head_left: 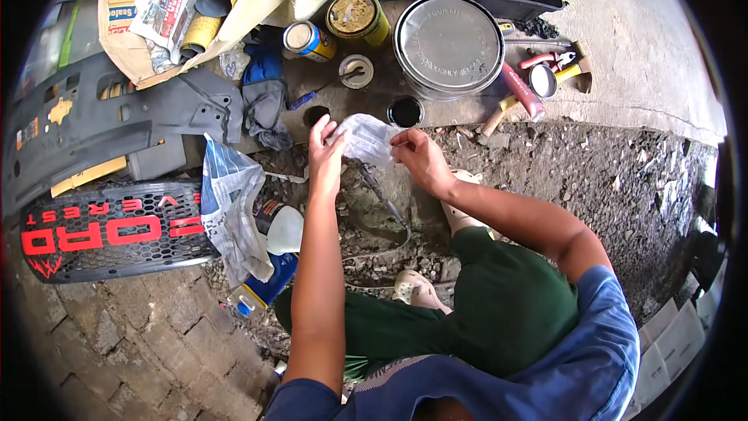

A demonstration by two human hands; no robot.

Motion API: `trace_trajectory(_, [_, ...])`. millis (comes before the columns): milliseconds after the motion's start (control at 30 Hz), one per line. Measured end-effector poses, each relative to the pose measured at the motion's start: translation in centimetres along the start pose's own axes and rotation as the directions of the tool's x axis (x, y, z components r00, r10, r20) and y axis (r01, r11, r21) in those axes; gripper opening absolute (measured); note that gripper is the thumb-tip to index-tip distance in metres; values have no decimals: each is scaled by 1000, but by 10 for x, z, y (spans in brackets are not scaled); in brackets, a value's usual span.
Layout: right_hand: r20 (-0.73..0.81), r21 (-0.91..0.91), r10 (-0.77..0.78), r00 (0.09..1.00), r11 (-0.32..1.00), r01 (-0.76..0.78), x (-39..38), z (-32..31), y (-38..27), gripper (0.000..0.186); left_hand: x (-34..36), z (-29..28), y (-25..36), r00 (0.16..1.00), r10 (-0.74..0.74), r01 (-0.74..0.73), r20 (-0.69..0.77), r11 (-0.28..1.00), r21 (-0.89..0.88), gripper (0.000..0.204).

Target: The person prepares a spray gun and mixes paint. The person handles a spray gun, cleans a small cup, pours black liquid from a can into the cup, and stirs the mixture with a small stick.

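A thin, whitish, crumpled sheet, perhaps plastic or paper, is stretched between my hands. Its left edge is pinched in the fingers of my left hand, and my right hand grips the opposite edge. Just beyond the sheet stands a small open cup of dark liquid. Farther off are a small round container with something dark inside and a screwdriver with a blue handle. Below the sheet, a dark cord or tool lies over the dirt.
Ahead stand a large lidded tin, a yellow can and a smaller can. A hammer and pliers lie to the right. At left are a black grille, newspaper and a white bottle.
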State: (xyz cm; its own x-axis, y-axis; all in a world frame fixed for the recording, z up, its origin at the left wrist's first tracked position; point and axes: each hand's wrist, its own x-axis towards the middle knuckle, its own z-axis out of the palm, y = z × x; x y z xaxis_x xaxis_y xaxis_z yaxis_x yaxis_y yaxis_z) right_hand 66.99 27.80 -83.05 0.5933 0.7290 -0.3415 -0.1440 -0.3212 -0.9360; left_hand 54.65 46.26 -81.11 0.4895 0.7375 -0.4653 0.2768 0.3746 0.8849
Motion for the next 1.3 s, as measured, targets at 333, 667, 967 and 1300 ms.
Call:
trace_trajectory(333, [167,299,143,975,935,-189,-10,14,0,55,-40,42,-30,914,-58,76,-401,997,30,75])
trace_trajectory(667, [140,337,121,983,927,-162,-8,15,7,51,-3,34,-32,994,-5,-6,111,995,98,72])
trace_trajectory(967, [196,301,173,965,926,-227,-14,8,3,51,6,18,-44,973,-2,-73,232,946,315,97])
trace_trajectory(1300, [252,36,70,965,996,-82,-28,-24,1,44,-25,32,-51,945,212,-288,250,900,326,96])
